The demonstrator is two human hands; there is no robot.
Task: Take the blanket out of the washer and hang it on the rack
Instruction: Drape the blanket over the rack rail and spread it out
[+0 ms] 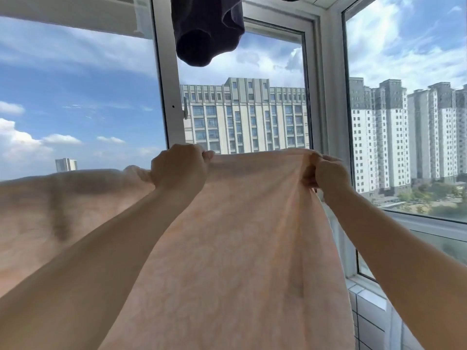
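Note:
A pale peach blanket (242, 236) is held up in front of me against the windows. My left hand (178, 168) grips its top edge with curled fingers. My right hand (328, 173) pinches the same edge further right, and the cloth is stretched between the two. More of the blanket billows out blurred to the left, and the rest hangs down below the frame. No rack bar or washer is in view.
A dark garment (207, 29) hangs from above at the top centre. White window frames (169, 97) stand straight ahead, with tall buildings outside. A white tiled sill (366, 299) runs along the lower right.

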